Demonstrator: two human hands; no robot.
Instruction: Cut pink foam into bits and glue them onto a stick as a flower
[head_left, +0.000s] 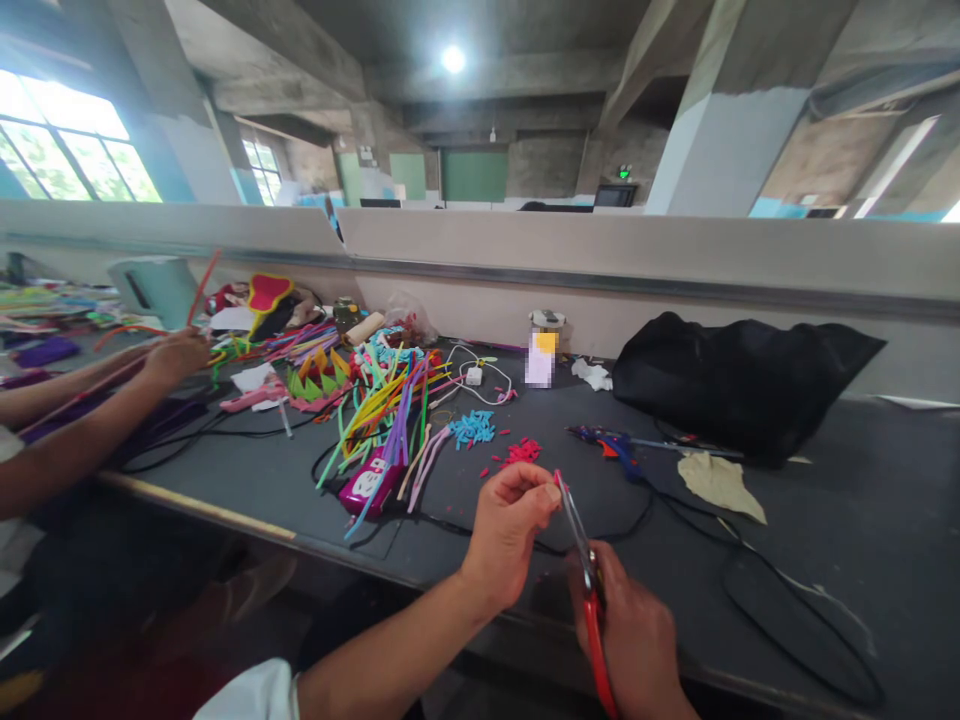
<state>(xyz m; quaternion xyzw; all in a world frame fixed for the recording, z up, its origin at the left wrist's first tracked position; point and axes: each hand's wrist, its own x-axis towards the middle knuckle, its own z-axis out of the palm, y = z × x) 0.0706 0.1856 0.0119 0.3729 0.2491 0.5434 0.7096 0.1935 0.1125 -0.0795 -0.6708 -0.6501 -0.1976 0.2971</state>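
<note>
My left hand (506,535) pinches a small pink piece (557,479) between thumb and fingertips; it looks like a bit of fuzzy stick. In my right hand (637,625) is a pair of scissors (576,525) with red handles, its blade tips right at the pink piece. Whether the blades touch it I cannot tell. Just beyond my left hand lies a small heap of short pink pieces (521,451). A heap of short blue pieces (472,428) lies farther back. To the left spreads a bundle of long coloured fuzzy sticks (405,415).
A magenta case (369,485) sits under the bundle's near end. A glue gun (619,455) with a black cord and a black bag (720,385) lie to the right. At the left, a co-worker's hands (176,355) hold a red-orange stick. A low partition (600,255) runs behind.
</note>
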